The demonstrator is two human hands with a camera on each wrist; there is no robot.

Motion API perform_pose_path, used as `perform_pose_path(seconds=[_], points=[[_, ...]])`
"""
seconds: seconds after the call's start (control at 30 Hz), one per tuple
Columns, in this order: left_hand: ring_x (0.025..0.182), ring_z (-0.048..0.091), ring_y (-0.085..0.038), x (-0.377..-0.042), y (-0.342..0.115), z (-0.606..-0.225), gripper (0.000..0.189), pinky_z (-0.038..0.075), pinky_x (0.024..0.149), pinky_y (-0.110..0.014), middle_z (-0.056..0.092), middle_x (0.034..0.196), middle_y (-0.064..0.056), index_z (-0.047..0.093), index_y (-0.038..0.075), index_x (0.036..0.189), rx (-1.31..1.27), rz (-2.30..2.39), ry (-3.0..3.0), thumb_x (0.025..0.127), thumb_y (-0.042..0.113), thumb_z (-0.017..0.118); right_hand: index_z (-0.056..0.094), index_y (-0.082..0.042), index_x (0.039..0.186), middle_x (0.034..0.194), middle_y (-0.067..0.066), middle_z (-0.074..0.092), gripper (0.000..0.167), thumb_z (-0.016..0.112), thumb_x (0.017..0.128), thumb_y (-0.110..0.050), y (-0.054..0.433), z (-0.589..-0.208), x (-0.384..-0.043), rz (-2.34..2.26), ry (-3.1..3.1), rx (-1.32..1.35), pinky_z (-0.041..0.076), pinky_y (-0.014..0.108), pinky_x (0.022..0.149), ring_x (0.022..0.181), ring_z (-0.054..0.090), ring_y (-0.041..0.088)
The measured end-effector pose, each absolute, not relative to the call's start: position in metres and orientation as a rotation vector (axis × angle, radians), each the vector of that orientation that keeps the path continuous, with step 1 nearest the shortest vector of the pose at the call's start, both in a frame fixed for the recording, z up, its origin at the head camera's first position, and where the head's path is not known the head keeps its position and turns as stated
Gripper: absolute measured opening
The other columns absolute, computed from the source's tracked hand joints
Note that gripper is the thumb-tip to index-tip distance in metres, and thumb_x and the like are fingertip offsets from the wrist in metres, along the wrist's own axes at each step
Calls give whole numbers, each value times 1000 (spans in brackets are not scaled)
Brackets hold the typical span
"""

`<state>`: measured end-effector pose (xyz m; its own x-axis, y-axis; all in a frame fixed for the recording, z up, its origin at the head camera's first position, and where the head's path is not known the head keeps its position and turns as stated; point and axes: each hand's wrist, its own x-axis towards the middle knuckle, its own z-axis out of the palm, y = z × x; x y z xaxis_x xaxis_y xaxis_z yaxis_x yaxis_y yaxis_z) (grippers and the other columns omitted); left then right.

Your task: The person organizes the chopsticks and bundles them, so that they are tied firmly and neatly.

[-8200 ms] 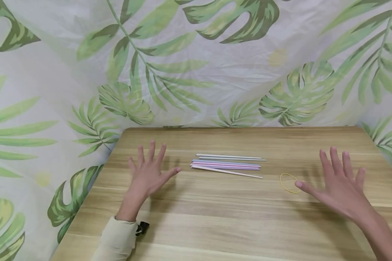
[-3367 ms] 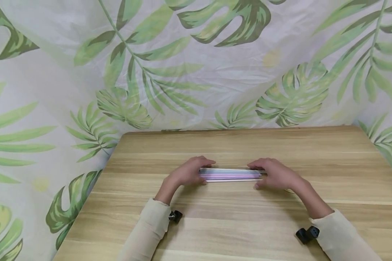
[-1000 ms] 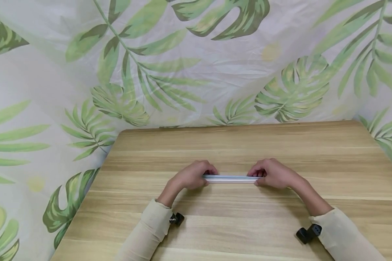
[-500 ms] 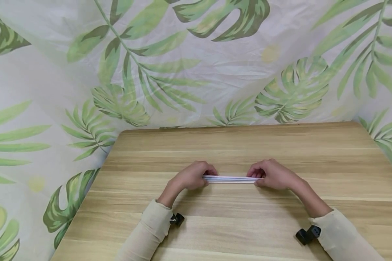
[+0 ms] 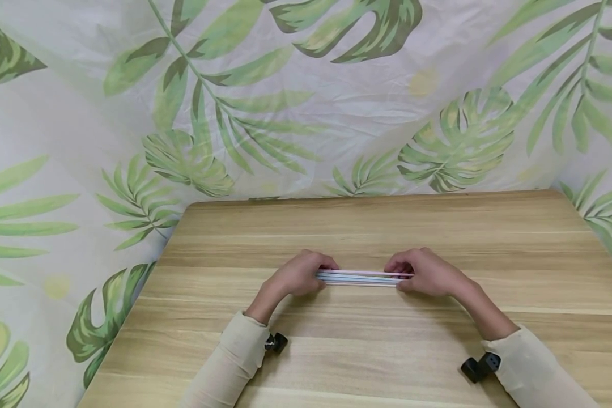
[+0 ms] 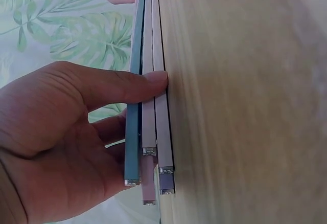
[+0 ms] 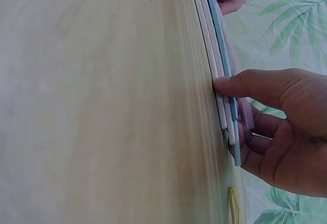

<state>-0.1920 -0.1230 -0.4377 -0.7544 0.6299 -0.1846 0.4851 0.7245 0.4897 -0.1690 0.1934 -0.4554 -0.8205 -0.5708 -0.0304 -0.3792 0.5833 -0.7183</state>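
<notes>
From where I stand I can't read any word, label, brand, number or sign: not on the thin coloured sticks (image 5: 357, 278), the wood-grain tabletop (image 5: 367, 345), or the leaf-print cloth (image 5: 362, 124) at twelve o'clock beyond them. On the black device at the left cuff (image 5: 280, 343), at eight o'clock from the sticks, and the black device at the right cuff (image 5: 471, 370), at four, any marking is too small to make out.
</notes>
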Motion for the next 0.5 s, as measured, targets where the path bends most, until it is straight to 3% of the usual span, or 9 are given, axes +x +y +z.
perform_pose_path(seconds=[0.5], points=[[92, 68, -14, -191, -123, -437, 29, 57, 90, -38, 81, 103, -1, 82, 10, 110, 864, 578, 2640, 85, -4, 81, 79, -9, 104, 89, -1, 76, 24, 79, 82, 3, 191, -454, -168, -1033, 2522, -816, 55, 24, 72, 81, 65, 7]])
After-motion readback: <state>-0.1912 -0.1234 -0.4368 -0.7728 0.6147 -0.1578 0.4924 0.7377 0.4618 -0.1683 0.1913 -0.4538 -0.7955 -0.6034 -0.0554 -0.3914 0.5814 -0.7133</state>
